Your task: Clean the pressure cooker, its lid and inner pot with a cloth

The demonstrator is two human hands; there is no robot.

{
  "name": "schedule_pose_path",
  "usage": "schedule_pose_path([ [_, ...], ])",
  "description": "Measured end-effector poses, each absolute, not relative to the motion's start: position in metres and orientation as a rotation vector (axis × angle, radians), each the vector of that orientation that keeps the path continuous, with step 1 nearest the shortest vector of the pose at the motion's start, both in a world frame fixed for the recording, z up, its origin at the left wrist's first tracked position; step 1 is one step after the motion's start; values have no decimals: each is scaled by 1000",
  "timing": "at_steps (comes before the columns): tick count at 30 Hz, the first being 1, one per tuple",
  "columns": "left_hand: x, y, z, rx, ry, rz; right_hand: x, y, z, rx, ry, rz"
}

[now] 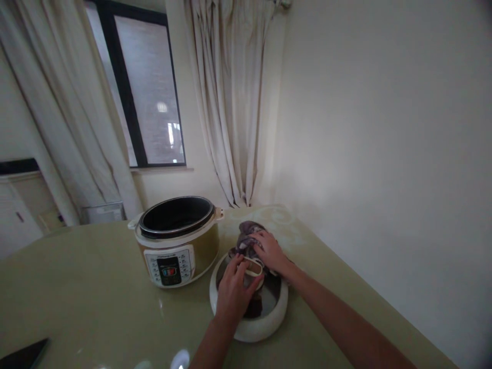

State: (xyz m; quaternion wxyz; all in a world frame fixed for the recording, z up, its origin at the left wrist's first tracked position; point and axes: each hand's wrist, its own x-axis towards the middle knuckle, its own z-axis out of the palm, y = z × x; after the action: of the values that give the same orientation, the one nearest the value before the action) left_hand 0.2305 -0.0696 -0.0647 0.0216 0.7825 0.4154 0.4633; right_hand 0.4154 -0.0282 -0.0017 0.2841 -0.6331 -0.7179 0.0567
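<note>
A round pressure-cooker lid [265, 325] with a white rim and a shiny dark middle lies on the table. My left hand [234, 287] is closed around the lid's raised white handle [255, 269]. With my right hand [271, 251] I press a crumpled dark patterned cloth [248, 236] against the far side of the lid, fingers curled over it. To the left stands the electric pressure cooker [205, 246], its top uncovered and its dark inner pot [175, 218] showing. Part of the cloth is hidden under my right hand.
The glossy green tabletop [96, 302] runs up to the white wall [384, 179] at right. A dark flat object [25, 353] lies at the table's near left. Curtains [234, 102] and a window [149, 87] are behind.
</note>
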Motion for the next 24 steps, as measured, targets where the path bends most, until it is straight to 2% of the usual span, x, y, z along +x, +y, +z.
schedule_pose_path([
  [6, 230, -71, -62, 2398, 1325, 1411, 411, -9, 5, -1738, -2014, 227],
  [18, 228, -76, -50, 2368, 1220, 1386, 420, -148, -33, -1805, -2020, 12],
  [24, 228, -78, -46, 2415, 1222, 1348, 438, -106, -18, -1802, -2032, 64],
])
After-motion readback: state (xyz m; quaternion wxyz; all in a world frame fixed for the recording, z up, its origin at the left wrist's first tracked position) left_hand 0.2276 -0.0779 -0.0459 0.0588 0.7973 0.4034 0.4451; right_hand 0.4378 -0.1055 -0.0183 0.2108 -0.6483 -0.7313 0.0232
